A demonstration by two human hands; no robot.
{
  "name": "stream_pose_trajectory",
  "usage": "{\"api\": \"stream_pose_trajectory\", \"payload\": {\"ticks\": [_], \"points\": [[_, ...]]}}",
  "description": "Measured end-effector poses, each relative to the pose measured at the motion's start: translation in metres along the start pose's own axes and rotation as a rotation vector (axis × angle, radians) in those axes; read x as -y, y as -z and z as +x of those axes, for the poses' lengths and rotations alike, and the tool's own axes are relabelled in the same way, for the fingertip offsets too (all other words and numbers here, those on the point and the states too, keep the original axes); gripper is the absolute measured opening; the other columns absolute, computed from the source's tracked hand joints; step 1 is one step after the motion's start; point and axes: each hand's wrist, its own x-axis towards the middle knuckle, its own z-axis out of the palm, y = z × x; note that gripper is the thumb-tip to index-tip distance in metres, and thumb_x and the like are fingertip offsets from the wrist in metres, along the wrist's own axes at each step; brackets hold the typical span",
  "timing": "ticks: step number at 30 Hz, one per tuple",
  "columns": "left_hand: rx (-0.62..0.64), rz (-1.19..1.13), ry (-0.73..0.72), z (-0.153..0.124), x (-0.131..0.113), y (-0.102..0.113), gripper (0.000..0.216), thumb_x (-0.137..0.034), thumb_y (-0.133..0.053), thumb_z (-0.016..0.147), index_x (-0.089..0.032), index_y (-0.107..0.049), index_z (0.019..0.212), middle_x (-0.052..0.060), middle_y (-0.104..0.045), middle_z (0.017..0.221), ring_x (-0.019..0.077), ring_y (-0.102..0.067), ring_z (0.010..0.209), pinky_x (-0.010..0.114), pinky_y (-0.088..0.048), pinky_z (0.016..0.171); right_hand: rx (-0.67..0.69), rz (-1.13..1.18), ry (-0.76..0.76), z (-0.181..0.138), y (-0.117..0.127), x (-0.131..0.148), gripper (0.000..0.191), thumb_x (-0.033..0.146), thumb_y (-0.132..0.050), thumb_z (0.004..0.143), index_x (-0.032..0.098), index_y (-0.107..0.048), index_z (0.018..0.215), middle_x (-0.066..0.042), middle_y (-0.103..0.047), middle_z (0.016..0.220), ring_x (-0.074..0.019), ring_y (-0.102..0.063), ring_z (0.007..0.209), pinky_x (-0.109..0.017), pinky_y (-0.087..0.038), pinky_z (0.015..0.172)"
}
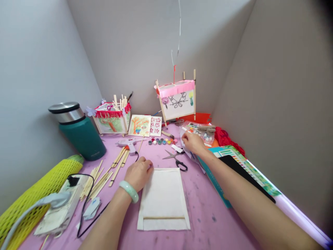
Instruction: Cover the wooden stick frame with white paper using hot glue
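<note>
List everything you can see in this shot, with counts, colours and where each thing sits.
insulated flask: 1, teal with steel top, back left
fringed lantern: 1, red fringe, back left
hanging lantern: 1, pink and white, back centre
painted card: 1, orange and green, back centre
star sheet: 1, white and red, beside the card
glue gun: 1, white, centre
paint pots: several, mixed colours, in a row
scissors: 1 pair, black handles, centre right
wooden sticks: many, pale, left
foam net sleeve: 1, yellow-green, front left
power strip: 1, white, front left
plastic bag: 1, clear, right
red cloth: 1, red, right
white sheet: 1, white, front centre
left hand: 1, on the white sheet's corner, green bangle on the wrist
right hand: 1, at the plastic bag
</note>
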Motion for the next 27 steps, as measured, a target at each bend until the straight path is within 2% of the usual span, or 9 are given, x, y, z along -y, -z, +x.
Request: {"api": "stream_pose_trajectory", "payload": {"ticks": [3, 5, 7, 9, 12, 15, 20, 24, 27], "points": [[0.024, -0.024, -0.023, 0.001, 0.000, 0.000, 0.025, -0.024, -0.046, 0.089, -0.024, -0.067, 0.102, 0.004, -0.063, 0.102, 0.0164, -0.063, 0.090, 0.027, -0.044, 0.083, -0.070, -0.036, -0.042, -0.005, 0.008, 0.004, 0.040, 0.018, -0.037, 0.093, 0.012, -0.050, 0.129, -0.017, -0.059, 0.124, -0.0245, -0.056, 0.107, -0.030, -0.039, 0.082], [0.040, -0.028, -0.031, 0.001, 0.000, -0.001, 0.023, -0.022, -0.048, 0.087, -0.023, -0.068, 0.099, 0.004, -0.063, 0.100, 0.0166, -0.063, 0.090, 0.027, -0.044, 0.083, -0.045, -0.052, -0.003, -0.017, 0.012, 0.008, 0.040, 0.021, -0.040, 0.093, 0.015, -0.049, 0.131, -0.016, -0.055, 0.130, -0.0243, -0.055, 0.110, -0.029, -0.039, 0.083], [0.047, -0.025, -0.033, 0.002, 0.000, -0.002, 0.022, -0.019, -0.049, 0.086, -0.022, -0.068, 0.096, 0.004, -0.063, 0.099, 0.0174, -0.062, 0.091, 0.028, -0.044, 0.082, 0.066, -0.062, 0.075, -0.037, 0.013, 0.012, 0.027, 0.025, -0.047, 0.091, 0.021, -0.064, 0.112, -0.009, -0.066, 0.112, -0.0207, -0.060, 0.099, -0.025, -0.040, 0.076], [0.046, -0.019, -0.031, 0.002, 0.000, -0.002, 0.023, -0.016, -0.048, 0.086, -0.022, -0.068, 0.095, 0.005, -0.063, 0.098, 0.0179, -0.062, 0.091, 0.029, -0.044, 0.082, 0.189, -0.086, 0.128, -0.058, 0.008, 0.015, 0.015, 0.024, -0.055, 0.086, 0.022, -0.069, 0.087, -0.004, -0.070, 0.088, -0.0186, -0.064, 0.084, -0.023, -0.039, 0.066], [0.039, -0.011, -0.026, 0.002, 0.000, -0.003, 0.024, -0.014, -0.046, 0.086, -0.023, -0.067, 0.093, 0.004, -0.063, 0.098, 0.0178, -0.062, 0.092, 0.029, -0.044, 0.082, 0.250, -0.148, 0.137, -0.082, -0.001, 0.017, 0.012, 0.021, -0.056, 0.085, 0.020, -0.068, 0.083, -0.007, -0.071, 0.085, -0.0210, -0.065, 0.079, -0.025, -0.037, 0.062], [0.029, -0.006, -0.025, 0.001, -0.001, -0.004, 0.024, -0.015, -0.046, 0.086, -0.023, -0.067, 0.092, 0.004, -0.064, 0.097, 0.0175, -0.062, 0.090, 0.028, -0.044, 0.079, 0.238, -0.187, 0.135, -0.092, -0.009, 0.018, 0.015, 0.023, -0.052, 0.090, 0.017, -0.065, 0.093, -0.012, -0.070, 0.094, -0.0236, -0.066, 0.081, -0.028, -0.037, 0.061], [-0.017, 0.002, -0.029, 0.000, -0.002, -0.003, 0.023, -0.016, -0.045, 0.088, -0.024, -0.066, 0.092, 0.003, -0.063, 0.097, 0.0170, -0.062, 0.088, 0.028, -0.044, 0.076, 0.172, -0.226, 0.097, -0.088, -0.019, 0.018, 0.020, 0.015, -0.044, 0.092, 0.013, -0.063, 0.096, -0.013, -0.070, 0.092, -0.0241, -0.067, 0.079, -0.029, -0.037, 0.060], [-0.070, 0.022, -0.001, 0.003, -0.002, -0.005, 0.024, -0.015, -0.043, 0.089, -0.023, -0.064, 0.096, 0.004, -0.062, 0.099, 0.0171, -0.061, 0.091, 0.028, -0.044, 0.077, 0.063, -0.237, 0.051, -0.084, -0.020, 0.016, 0.021, 0.017, -0.042, 0.093, 0.012, -0.062, 0.096, -0.015, -0.067, 0.098, -0.0248, -0.066, 0.079, -0.031, -0.036, 0.058], [-0.108, 0.040, 0.021, 0.009, -0.002, -0.008, 0.025, -0.013, -0.041, 0.090, -0.023, -0.063, 0.098, 0.004, -0.061, 0.101, 0.0171, -0.061, 0.090, 0.028, -0.044, 0.075, -0.022, -0.203, 0.051, -0.086, -0.018, 0.018, 0.023, 0.024, -0.040, 0.096, 0.015, -0.061, 0.099, -0.012, -0.066, 0.103, -0.0224, -0.065, 0.082, -0.030, -0.037, 0.060]]}}
